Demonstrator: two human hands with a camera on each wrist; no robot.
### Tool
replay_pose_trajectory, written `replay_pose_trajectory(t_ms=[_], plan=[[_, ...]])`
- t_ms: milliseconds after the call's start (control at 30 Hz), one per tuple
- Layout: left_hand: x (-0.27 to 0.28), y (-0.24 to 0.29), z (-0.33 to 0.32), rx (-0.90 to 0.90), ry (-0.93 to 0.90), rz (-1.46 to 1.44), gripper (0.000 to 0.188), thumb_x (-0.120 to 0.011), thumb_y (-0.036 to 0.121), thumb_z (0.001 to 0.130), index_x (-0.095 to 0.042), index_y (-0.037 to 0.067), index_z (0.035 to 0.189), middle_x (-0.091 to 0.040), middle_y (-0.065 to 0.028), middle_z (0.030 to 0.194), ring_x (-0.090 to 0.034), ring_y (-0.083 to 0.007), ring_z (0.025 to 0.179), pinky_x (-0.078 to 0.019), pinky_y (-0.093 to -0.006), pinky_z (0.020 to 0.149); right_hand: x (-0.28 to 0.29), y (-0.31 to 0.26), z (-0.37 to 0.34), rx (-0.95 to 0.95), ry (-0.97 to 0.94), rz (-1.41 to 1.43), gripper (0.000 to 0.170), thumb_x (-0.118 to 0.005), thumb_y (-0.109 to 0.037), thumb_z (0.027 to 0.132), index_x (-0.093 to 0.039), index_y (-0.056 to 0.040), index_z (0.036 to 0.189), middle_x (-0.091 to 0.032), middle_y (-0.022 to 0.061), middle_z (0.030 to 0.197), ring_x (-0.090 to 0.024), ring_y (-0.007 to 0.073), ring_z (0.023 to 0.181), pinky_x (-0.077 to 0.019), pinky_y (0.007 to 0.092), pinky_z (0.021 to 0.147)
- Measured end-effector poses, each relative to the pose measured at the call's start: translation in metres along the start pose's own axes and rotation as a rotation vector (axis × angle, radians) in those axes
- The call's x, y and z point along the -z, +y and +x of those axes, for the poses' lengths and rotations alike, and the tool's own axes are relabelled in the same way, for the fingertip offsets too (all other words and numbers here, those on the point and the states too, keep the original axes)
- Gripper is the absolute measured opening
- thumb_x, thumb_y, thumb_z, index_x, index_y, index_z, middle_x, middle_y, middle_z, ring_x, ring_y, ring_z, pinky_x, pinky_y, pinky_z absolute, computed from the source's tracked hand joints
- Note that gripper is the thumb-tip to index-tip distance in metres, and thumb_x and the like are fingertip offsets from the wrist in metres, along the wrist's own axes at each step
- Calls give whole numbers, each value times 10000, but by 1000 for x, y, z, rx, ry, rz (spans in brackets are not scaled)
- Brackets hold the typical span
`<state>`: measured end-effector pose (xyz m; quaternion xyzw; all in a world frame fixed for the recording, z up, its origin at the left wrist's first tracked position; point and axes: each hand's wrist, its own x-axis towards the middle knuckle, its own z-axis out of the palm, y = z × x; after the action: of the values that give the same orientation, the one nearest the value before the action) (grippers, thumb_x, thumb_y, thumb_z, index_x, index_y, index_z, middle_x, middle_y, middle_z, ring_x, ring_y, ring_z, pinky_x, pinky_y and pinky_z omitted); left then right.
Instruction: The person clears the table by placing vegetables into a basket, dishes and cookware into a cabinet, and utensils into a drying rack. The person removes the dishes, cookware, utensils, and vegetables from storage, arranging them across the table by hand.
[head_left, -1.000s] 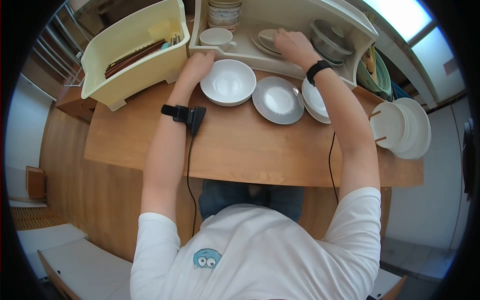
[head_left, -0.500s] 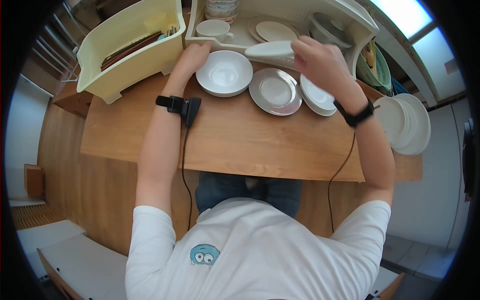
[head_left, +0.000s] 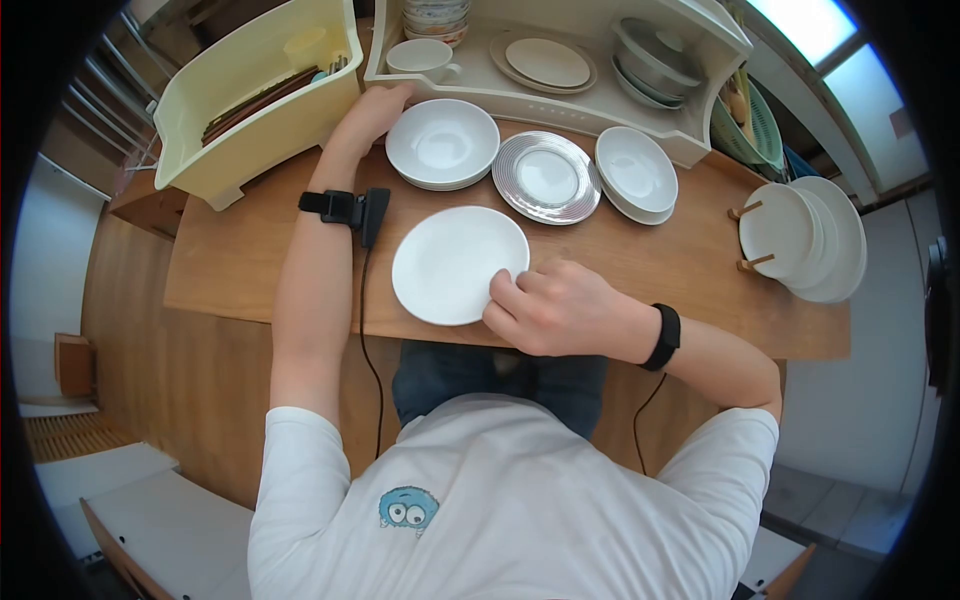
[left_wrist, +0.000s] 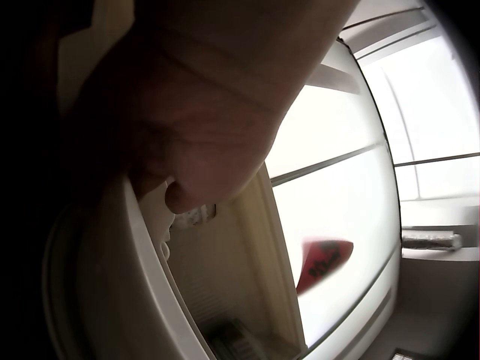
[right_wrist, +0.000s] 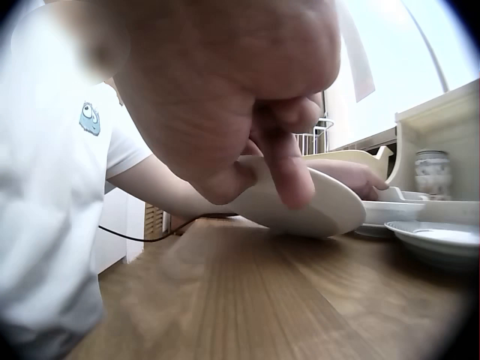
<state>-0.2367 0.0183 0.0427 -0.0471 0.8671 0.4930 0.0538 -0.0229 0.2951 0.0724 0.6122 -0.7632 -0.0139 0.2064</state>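
My right hand [head_left: 550, 305] pinches the near right rim of a plain white plate [head_left: 440, 265] between thumb and fingers. In the right wrist view the plate [right_wrist: 300, 199] is tilted, its far edge low over the wooden table. My left hand [head_left: 372, 118] is at the front left corner of the cream dish rack [head_left: 590, 122], just behind a stack of white bowls [head_left: 443, 140]. Its fingertips are hidden at the rack's edge; in the left wrist view the hand [left_wrist: 217, 127] is mostly in shadow, close to a pale rim [left_wrist: 154, 270].
Beside the bowls lie a silver-ringed plate [head_left: 546, 178] and small white dishes [head_left: 637, 170]. The rack holds a cup [head_left: 420, 58], beige plates [head_left: 548, 63] and metal bowls [head_left: 655, 65]. A yellow bin [head_left: 270, 135] stands left; plates [head_left: 830, 240] lean in a wooden holder at right.
My right hand has taken the white plate out of the rack and carried it toward my body, over the near table. My left hand has stayed by the rack's corner.
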Motion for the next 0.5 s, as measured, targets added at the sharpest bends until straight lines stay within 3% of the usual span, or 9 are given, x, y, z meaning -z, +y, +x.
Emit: replay_pose_trajectory(t_ms=[333, 500], plan=[[-3, -3, 0, -21, -34, -99, 457, -503, 395, 995, -680, 9, 825, -577, 0, 618, -461, -120, 470, -328, -303, 425, -17, 3, 3, 43, -144, 38, 141, -631, -126, 738, -604, 8, 772, -586, 109, 774, -624, 162, 593, -488, 298, 492], [-1, -16, 16, -62, -41, -60, 474, -511, 417, 1008, -684, 25, 806, -556, 13, 589, -434, -101, 447, -289, -299, 406, -4, 24, -3, -130, -224, 117, 107, -626, -109, 771, -612, -13, 815, -603, 96, 765, -654, 215, 646, -513, 329, 520]])
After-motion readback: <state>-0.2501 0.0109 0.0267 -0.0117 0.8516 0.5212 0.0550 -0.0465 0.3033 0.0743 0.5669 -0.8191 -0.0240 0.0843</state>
